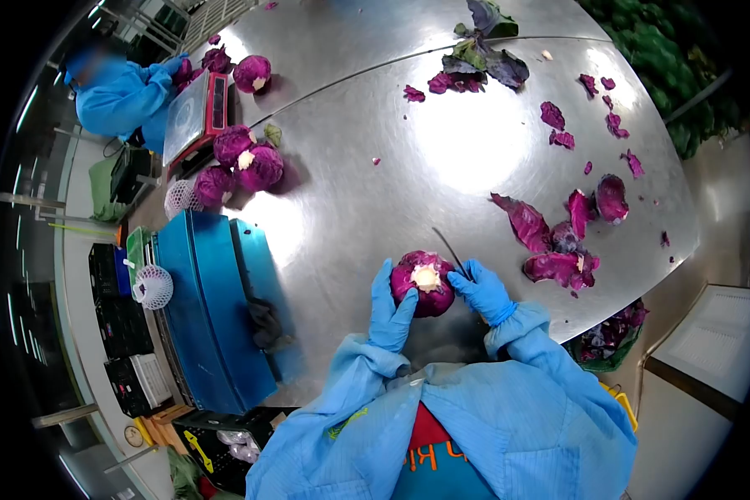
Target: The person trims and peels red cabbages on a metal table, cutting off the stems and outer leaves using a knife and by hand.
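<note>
A red cabbage is held just over the near edge of the metal table, its pale cut stem end facing up. My left hand, in a blue glove, is closed around its left side with the thumb across the front. My right hand, gloved too, grips a thin knife whose narrow dark blade points up and away past the cabbage. Its handle is hidden in the fingers, which are at the cabbage's right side. Loose purple leaves lie to the right of my hands.
Several whole cabbages sit at the far left beside a red weighing scale, where a co-worker in blue stands. A blue box is at my left. Dark leaves lie at the back; a bin of trimmings stands below the right edge.
</note>
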Available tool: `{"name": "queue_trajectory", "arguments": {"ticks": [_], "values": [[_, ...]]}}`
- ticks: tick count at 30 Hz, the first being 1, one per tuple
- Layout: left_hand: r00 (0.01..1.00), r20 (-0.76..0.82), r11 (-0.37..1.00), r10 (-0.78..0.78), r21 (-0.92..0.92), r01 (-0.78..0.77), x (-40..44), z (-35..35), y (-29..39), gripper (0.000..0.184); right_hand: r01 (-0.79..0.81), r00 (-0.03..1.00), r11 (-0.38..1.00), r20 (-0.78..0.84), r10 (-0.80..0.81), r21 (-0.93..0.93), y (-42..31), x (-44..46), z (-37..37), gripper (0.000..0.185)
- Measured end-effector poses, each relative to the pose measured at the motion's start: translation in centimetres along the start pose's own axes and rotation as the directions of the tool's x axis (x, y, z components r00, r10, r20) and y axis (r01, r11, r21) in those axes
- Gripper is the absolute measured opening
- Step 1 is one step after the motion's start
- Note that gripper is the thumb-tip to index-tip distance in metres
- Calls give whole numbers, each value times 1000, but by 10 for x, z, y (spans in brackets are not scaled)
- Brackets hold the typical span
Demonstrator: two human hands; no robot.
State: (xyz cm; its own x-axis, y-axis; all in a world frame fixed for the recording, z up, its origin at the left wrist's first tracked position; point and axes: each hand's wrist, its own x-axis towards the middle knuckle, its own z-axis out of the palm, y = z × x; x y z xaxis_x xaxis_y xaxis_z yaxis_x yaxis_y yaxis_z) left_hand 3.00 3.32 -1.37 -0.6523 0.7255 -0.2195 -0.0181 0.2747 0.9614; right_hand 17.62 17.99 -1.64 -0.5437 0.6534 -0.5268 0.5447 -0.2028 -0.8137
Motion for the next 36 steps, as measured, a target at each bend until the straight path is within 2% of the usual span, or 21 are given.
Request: {"name": "queue_trajectory", "arguments": {"ticks": [1,3,4,7,9,12,15,18,21,24,27,30,31,32,33,36], "values": [[999,-23,999,40,5,-40,2,5,0,96,-36,999,998,30,37,-41,-4,-5,-3,48],[980,25,933,197,303,-196,4,11,10,106,-102,991,987,78,112,-122,-14,-15,-10,51],[961,67,855,270,441,-271,6,15,14,111,-73,994,990,72,83,-124,-13,-18,-12,52],[965,92,803,248,538,-257,13,25,19,121,61,998,984,12,-60,-169,-5,-25,-11,53],[958,130,813,255,507,-285,15,28,22,118,189,975,942,-63,-214,-278,6,-26,-11,53],[956,129,821,262,492,-291,15,30,19,116,316,934,857,-23,-356,-406,7,-24,-16,52],[940,150,768,307,544,-338,19,30,22,113,317,947,873,71,-314,-371,13,-8,-21,52],[936,134,747,325,571,-341,20,34,26,111,367,928,833,101,-359,-415,14,5,-28,52],[949,115,763,292,570,-304,20,38,28,111,343,935,797,102,-339,-498,7,11,-30,54],[963,95,780,251,569,-260,21,41,29,111,240,967,789,66,-247,-566,-4,12,-22,57],[972,90,798,216,558,-229,23,42,29,111,265,957,789,49,-287,-554,-7,11,-16,60],[979,82,798,187,569,-200,26,43,33,112,226,945,869,-118,-306,-440,5,13,-1,62],[976,79,781,201,589,-208,26,45,33,112,116,966,964,-198,-165,-238,8,13,4,63],[974,74,765,214,608,-214,25,47,33,112,4,970,1000,-243,-9,-20,11,14,8,64],[967,74,768,243,594,-238,22,46,31,112,-101,956,975,-253,151,200,12,14,10,65],[949,72,782,307,549,-295,13,38,23,112,-198,938,932,-217,270,304,21,21,-23,63]]}}
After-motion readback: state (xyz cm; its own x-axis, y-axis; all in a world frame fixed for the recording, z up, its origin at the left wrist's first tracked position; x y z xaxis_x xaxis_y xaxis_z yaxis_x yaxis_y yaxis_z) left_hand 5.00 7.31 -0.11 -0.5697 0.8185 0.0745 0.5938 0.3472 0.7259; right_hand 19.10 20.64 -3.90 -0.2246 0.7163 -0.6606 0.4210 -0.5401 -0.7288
